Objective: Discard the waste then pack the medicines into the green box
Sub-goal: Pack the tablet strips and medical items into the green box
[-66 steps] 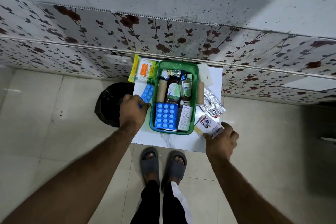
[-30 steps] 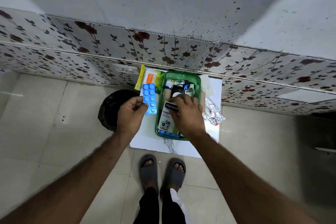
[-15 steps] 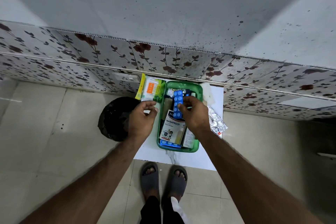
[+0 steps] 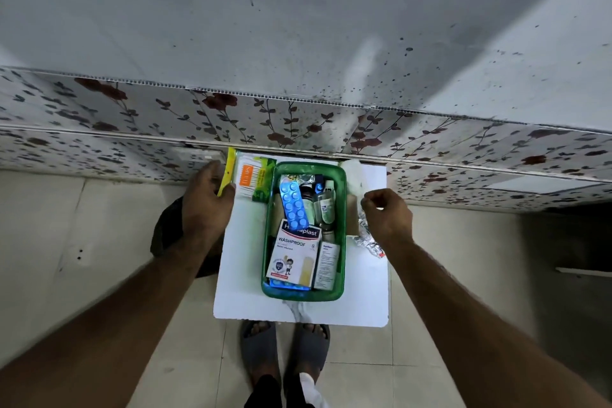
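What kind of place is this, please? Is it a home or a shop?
Most likely a room in a home, not a shop. A small white table stands on a tiled floor against a wall with flowered panels, and the person wears house slippers.

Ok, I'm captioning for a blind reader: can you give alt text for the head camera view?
A person stands over a small white table, the left hand gripping a pack of cotton buds beside a green box filled with medicines. The right hand hovers over a silver foil strip on the box's other side.
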